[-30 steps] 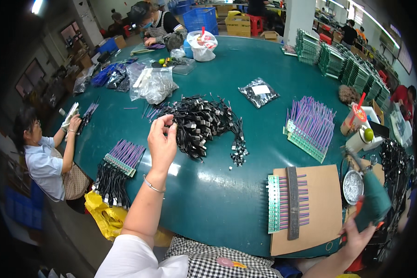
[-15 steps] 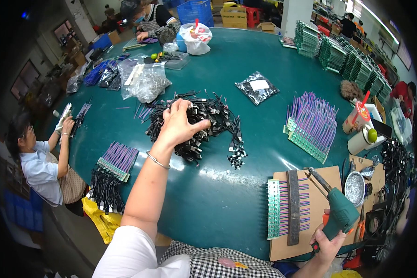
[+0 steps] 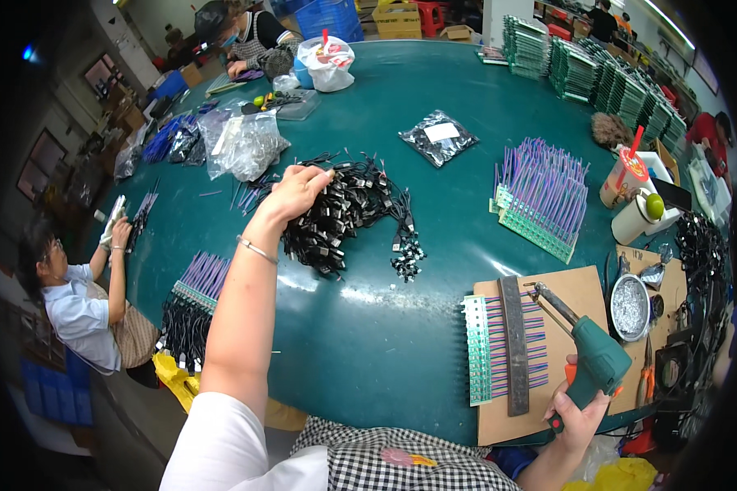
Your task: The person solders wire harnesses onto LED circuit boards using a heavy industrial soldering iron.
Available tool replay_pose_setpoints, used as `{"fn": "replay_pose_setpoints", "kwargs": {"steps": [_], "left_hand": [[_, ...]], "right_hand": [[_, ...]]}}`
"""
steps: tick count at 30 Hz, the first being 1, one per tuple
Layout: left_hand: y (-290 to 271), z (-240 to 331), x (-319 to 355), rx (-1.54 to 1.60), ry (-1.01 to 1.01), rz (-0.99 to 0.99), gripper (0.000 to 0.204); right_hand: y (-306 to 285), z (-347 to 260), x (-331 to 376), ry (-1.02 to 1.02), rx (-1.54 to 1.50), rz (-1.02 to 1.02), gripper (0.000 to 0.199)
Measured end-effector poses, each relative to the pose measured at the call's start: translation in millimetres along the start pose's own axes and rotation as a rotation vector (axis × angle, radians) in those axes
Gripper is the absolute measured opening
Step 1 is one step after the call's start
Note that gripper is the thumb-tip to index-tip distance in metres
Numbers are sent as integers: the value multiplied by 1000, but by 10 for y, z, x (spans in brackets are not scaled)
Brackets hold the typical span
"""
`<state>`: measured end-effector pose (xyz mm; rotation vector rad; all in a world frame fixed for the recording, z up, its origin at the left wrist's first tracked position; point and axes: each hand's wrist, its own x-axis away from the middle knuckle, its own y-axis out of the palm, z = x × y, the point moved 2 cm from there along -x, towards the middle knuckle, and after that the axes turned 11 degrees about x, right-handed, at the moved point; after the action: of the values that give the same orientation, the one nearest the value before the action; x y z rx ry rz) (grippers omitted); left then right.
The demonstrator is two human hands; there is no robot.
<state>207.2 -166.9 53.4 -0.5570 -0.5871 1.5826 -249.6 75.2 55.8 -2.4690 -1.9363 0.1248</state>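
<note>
My left hand (image 3: 296, 195) is at the left upper side of a pile of black USB cables (image 3: 336, 217), fingers drawn together in a pinch. What lies between the fingertips is too small to make out. In my right hand (image 3: 580, 416) is a green soldering gun (image 3: 599, 360), its metal tip pointing up and left over a sheet of cardboard (image 3: 585, 295). On that cardboard a strip of green circuit boards (image 3: 477, 348) has purple wires running right, under a dark flat bar (image 3: 513, 344) lying across them.
Wired board strips (image 3: 540, 196) lie to the right, near a drink cup (image 3: 625, 176) and a metal bowl (image 3: 630, 307). A black-filled bag (image 3: 438, 137) sits beyond the cables. Green board stacks (image 3: 577, 69) stand far right. Two co-workers sit at the left and far side.
My left hand has gone from spread over the cable pile to pinched at its left upper side. My right hand still holds the soldering gun. The whole view has shifted slightly.
</note>
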Motion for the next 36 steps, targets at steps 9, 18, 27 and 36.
{"fn": "replay_pose_setpoints", "kwargs": {"steps": [9,18,27,36], "left_hand": [[38,385,-329,-365,-270,-337,46],[228,414,-460,-570,-136,-538,52],[201,653,544,-656,224,-869,45],[252,714,1395,-506,477,241,78]], "right_hand": [[-61,-18,46,67,20,4,62],[-151,58,60,54,-37,30,61],[-189,56,104,66,-106,42,61],[-161,26,96,50,-48,41,59]]}}
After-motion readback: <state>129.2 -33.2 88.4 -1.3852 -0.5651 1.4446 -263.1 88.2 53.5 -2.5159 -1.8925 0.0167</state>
